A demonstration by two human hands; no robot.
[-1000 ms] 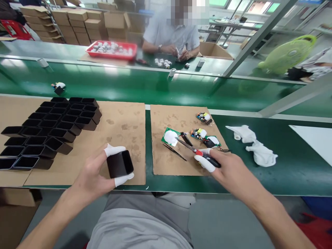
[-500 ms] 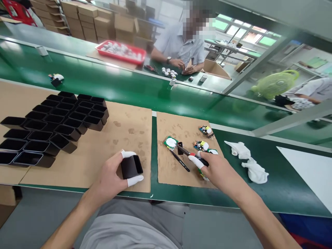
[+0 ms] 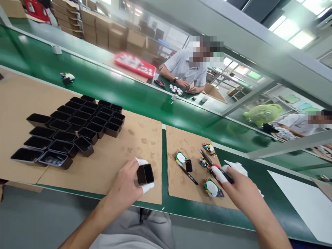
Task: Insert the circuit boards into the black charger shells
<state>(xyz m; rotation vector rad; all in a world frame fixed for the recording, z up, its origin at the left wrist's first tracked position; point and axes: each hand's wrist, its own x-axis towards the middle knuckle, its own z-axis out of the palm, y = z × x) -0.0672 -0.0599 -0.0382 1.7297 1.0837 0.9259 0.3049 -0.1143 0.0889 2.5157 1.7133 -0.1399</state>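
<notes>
My left hand [image 3: 131, 183], with white finger cots on thumb and finger, grips a small black rectangular case [image 3: 145, 174] whose open end faces right, above the cardboard. In my right hand [image 3: 237, 180], also wearing white finger cots, is a red-and-black handled tool [image 3: 220, 172] that looks like pliers. Its dark tip points up and left, over a circuit board [image 3: 203, 163] at the right of the cardboard. Left of that lie a green board with a white round patch [image 3: 181, 158], a small black part [image 3: 189, 165] and black tweezers [image 3: 190, 175].
Rows of open black cases [image 3: 64, 136] stand on the left cardboard [image 3: 103, 173]. More boards [image 3: 212, 187] lie on the right cardboard [image 3: 178, 188], with white cloth [image 3: 238, 168] beyond. Across the green bench, a co-worker [image 3: 186, 65] handles a part near a red tray [image 3: 153, 75].
The view has tilted and shifted. My right hand has drawn the tool away from the white-patched board toward the boards at right. My left hand still holds the black case.
</notes>
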